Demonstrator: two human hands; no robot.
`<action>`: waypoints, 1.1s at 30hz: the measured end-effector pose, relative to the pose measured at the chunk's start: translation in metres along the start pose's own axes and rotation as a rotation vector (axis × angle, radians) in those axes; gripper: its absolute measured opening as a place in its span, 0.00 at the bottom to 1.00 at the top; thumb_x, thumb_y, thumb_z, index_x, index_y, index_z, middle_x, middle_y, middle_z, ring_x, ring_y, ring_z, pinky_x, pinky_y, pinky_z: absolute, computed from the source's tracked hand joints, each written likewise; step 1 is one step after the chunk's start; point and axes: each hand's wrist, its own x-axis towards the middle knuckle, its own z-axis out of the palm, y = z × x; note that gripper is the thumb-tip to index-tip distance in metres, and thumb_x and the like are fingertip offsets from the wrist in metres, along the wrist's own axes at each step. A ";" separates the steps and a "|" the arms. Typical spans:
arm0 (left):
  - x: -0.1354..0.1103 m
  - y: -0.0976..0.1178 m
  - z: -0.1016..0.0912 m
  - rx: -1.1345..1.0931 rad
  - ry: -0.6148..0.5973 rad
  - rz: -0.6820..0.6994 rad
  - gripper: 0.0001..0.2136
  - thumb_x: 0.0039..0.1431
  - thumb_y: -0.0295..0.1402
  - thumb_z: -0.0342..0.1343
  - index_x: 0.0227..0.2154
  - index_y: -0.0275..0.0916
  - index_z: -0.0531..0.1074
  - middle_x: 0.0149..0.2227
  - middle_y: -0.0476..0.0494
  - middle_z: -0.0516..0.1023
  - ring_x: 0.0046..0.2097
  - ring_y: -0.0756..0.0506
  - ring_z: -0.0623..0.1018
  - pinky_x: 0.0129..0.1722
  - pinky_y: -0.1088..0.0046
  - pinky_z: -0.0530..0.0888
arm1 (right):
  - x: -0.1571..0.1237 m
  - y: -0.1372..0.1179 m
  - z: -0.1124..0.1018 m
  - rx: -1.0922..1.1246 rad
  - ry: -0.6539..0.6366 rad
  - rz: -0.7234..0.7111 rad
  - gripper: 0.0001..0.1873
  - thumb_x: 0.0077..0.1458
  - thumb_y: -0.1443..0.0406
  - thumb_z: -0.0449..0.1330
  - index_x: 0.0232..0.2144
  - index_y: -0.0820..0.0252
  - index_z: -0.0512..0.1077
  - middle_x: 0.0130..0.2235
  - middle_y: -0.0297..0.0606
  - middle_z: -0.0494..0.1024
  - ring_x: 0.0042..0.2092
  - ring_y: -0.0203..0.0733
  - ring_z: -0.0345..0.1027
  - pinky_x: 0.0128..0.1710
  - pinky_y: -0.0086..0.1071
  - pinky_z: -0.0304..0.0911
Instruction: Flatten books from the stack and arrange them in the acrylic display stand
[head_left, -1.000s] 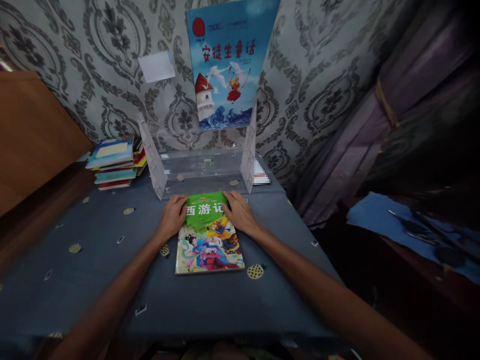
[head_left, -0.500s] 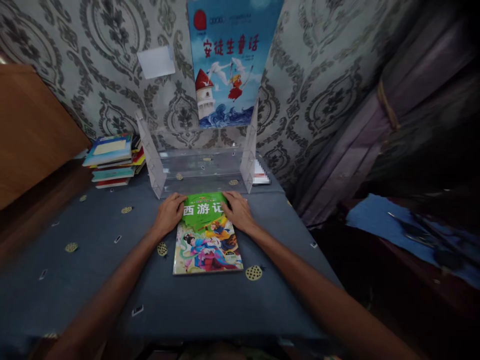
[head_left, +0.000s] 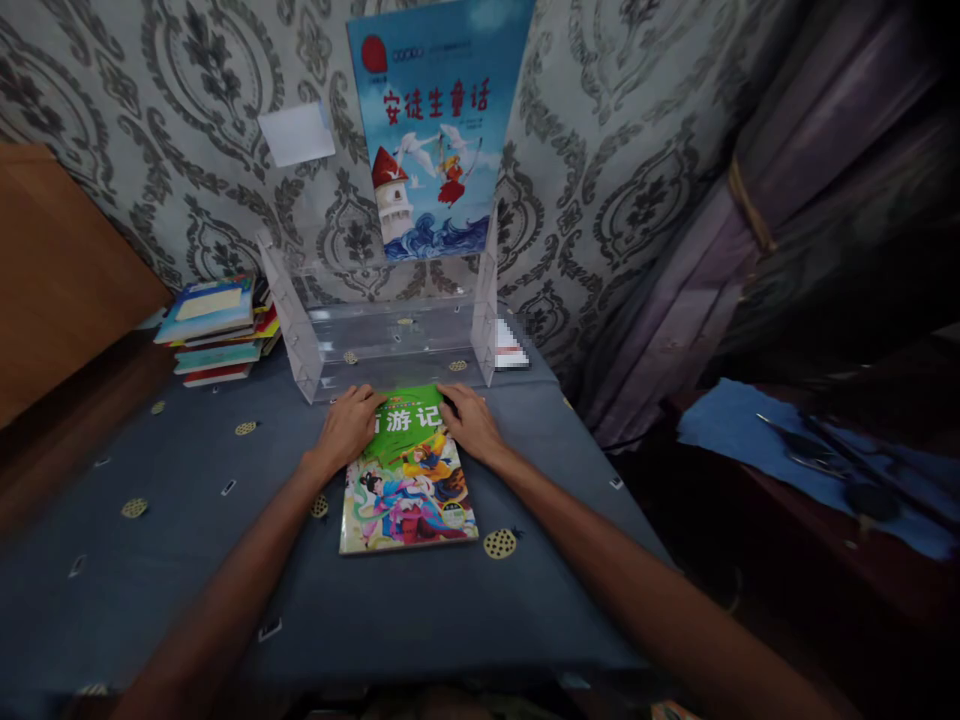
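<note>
A green picture book [head_left: 409,480] lies flat on the blue-grey tablecloth [head_left: 187,540], just in front of a clear acrylic display stand [head_left: 390,335]. My left hand [head_left: 349,428] rests on the book's upper left corner with its fingers curled over the top edge. On the upper right corner lies my right hand [head_left: 465,420], fingers bent over that edge. A blue picture book [head_left: 435,130] stands upright on the stand's top tier, against the wall.
A stack of several books [head_left: 221,330] sits at the back left by a wooden panel [head_left: 60,270]. Patterned wallpaper is behind the stand. A curtain [head_left: 720,230] hangs at the right, where the table ends. A small packet [head_left: 510,350] lies right of the stand.
My left hand has slid a little further onto the green book's top left corner, covering its first title character. The view has shifted slightly; the book stays flat.
</note>
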 end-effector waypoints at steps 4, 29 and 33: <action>-0.001 0.003 -0.002 0.031 -0.013 -0.010 0.16 0.65 0.25 0.45 0.50 0.37 0.75 0.44 0.39 0.75 0.47 0.40 0.71 0.47 0.63 0.70 | 0.000 0.003 0.001 0.013 0.012 -0.008 0.21 0.61 0.67 0.52 0.54 0.62 0.72 0.50 0.49 0.77 0.53 0.51 0.69 0.55 0.45 0.63; 0.033 0.055 0.001 0.135 -0.116 0.110 0.25 0.64 0.24 0.45 0.62 0.46 0.64 0.54 0.37 0.69 0.53 0.36 0.66 0.49 0.56 0.69 | 0.005 0.010 0.004 0.244 0.100 0.068 0.23 0.59 0.72 0.51 0.55 0.58 0.69 0.48 0.42 0.81 0.50 0.45 0.75 0.55 0.43 0.67; 0.033 0.062 0.000 0.141 -0.109 0.104 0.25 0.63 0.23 0.44 0.62 0.45 0.66 0.52 0.35 0.70 0.52 0.36 0.67 0.49 0.55 0.70 | 0.004 0.008 0.004 0.207 0.085 0.084 0.23 0.60 0.72 0.50 0.56 0.59 0.69 0.49 0.44 0.81 0.51 0.46 0.74 0.55 0.44 0.67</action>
